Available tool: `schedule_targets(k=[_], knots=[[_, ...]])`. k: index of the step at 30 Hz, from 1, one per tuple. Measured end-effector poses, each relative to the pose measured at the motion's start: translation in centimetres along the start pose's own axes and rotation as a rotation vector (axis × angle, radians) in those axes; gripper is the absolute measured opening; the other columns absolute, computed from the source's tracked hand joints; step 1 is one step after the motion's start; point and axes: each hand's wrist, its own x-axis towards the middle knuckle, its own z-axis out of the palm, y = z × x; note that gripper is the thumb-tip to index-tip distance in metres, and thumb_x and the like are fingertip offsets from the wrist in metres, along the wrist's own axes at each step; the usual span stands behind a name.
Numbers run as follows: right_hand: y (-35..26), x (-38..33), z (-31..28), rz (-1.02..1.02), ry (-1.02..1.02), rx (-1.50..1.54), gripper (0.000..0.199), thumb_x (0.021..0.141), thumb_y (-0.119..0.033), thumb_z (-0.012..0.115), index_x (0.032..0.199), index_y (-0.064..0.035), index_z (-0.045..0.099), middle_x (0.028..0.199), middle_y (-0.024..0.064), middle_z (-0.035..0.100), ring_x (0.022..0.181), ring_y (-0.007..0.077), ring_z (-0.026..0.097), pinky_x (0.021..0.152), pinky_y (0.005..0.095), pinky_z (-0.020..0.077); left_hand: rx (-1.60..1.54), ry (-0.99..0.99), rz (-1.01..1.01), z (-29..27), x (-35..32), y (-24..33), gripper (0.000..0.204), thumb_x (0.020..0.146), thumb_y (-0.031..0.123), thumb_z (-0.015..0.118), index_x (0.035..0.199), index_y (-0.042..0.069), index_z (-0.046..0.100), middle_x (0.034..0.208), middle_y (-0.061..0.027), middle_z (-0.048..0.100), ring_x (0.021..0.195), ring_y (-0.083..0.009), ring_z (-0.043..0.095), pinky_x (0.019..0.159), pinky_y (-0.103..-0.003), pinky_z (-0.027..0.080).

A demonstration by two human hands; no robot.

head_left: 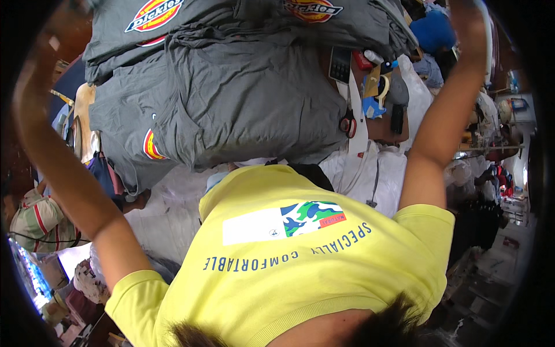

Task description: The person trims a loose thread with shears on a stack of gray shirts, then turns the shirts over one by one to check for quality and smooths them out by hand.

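Note:
Both my arms are raised and spread to either side of a heap of grey T-shirts (pixel 248 92) with red-and-yellow printed badges. My left hand (pixel 55 37), smeared and dim, is at the upper left rim, out beyond the shirts. At the top right my right hand (pixel 467 14) is partly cut off by the picture's edge, close to a bright blue cloth (pixel 433 33). The fingers of neither hand show clearly, nor anything held in them. One shirt lies rumpled in front, nearest my body, and more are stacked behind it.
Red-handled scissors (pixel 348 125) lie at the shirts' right edge. Beyond them are a dark handset-like device with keys (pixel 340 63), a tape roll (pixel 383 87) and a black oblong object (pixel 397 118). White sheeting (pixel 167 202) spreads below the shirts. Striped cloth (pixel 41 222) shows at far left.

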Motion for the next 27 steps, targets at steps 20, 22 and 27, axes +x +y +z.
schedule_targets(k=[20, 22, 27], knots=[[18.5, -22.8, 25.3, 0.934, 0.113, 0.619, 0.052, 0.079, -0.021, 0.063, 0.118, 0.007, 0.043, 0.088, 0.0049, 0.059, 0.078, 0.01, 0.058, 0.064, 0.0201, 0.0437, -0.707, -0.6, -1.062, 13.7, -33.8, 4.1, 0.015, 0.08, 0.012, 0.06, 0.093, 0.005, 0.056, 0.085, 0.0047, 0.054, 0.079, -0.0041, 0.046, 0.073, -0.018, 0.034], [18.8, -23.0, 25.4, 0.954, 0.132, 0.669, 0.05, 0.079, -0.021, 0.063, 0.117, 0.0059, 0.044, 0.088, 0.0041, 0.06, 0.078, 0.0097, 0.058, 0.064, 0.0199, 0.0439, -0.74, -0.559, -1.105, 13.6, -34.0, 4.2, 0.015, 0.079, 0.012, 0.062, 0.091, 0.005, 0.056, 0.082, 0.0046, 0.053, 0.078, -0.0042, 0.047, 0.072, -0.017, 0.034], [19.6, -23.3, 25.5, 0.966, 0.125, 0.73, 0.043, 0.079, -0.02, 0.062, 0.112, 0.0034, 0.048, 0.089, 0.0041, 0.06, 0.078, 0.0101, 0.059, 0.065, 0.0202, 0.0443, -0.766, -0.539, -1.115, 13.8, -35.4, 3.6, 0.014, 0.081, 0.012, 0.059, 0.094, 0.007, 0.056, 0.083, 0.0058, 0.053, 0.075, -0.0027, 0.045, 0.068, -0.017, 0.034]])
